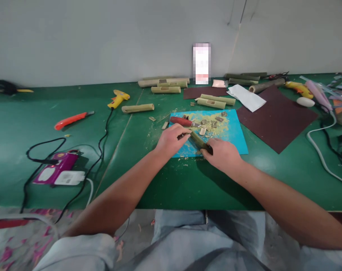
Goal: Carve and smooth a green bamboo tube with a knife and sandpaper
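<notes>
Olive-green, slim bamboo (pixel 198 140) slants, gripped in the right hand (pixel 225 153); the left hand (pixel 171 137) pinches a dark piece (pixel 182 135).

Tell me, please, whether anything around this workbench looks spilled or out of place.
Yes: pale shavings lie beyond the near edge of the blue sheet on the green table, looking spilled. Pink scraps also litter the floor at lower left, which looks untidy.

Bamboo tube (pixel 198 139) — partly hidden; phone screen (pixel 201 62) — blurred.
</notes>
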Demonstrator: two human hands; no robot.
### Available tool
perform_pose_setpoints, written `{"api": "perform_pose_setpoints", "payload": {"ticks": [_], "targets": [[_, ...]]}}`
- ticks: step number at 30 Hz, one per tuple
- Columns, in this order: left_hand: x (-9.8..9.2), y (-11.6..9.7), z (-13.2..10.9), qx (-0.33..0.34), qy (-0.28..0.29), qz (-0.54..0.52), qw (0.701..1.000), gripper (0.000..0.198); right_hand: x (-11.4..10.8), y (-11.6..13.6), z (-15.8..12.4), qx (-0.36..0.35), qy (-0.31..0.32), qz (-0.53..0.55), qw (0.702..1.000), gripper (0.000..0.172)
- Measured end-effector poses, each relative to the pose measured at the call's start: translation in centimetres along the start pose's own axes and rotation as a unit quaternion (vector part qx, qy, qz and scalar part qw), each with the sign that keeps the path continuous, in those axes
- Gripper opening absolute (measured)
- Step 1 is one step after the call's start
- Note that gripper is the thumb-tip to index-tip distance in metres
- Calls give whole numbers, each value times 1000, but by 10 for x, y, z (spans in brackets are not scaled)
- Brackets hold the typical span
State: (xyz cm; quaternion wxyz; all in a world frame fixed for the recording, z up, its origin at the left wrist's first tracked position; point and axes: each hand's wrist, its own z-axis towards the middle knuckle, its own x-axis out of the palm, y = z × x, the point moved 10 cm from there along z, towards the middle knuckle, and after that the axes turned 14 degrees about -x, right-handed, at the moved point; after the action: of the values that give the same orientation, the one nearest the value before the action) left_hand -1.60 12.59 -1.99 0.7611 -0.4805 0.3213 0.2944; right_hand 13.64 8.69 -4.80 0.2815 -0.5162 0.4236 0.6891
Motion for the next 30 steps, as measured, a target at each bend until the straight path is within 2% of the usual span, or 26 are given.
{"api": "perform_pose_setpoints", "payload": {"ticks": [4, 10, 16, 23, 30], "targets": [[9, 5, 1, -9, 43, 5, 999, 23, -1, 0, 0, 0, 0, 0, 1000, 23], [11, 11, 4, -23, 41, 12, 999, 22, 0, 0, -1, 3, 1, 4, 1000, 23], [12, 15, 6, -51, 45, -25, 997, 21, 0, 2, 0, -5, -6, -2, 1000, 23], [8, 5, 4, 4, 27, -5, 1000, 27, 1, 1, -1, -5, -6, -4, 1000, 23], [12, 6, 4, 15, 42, -19, 999, 23, 1, 2, 0, -3, -1, 6, 1000, 22]]}}
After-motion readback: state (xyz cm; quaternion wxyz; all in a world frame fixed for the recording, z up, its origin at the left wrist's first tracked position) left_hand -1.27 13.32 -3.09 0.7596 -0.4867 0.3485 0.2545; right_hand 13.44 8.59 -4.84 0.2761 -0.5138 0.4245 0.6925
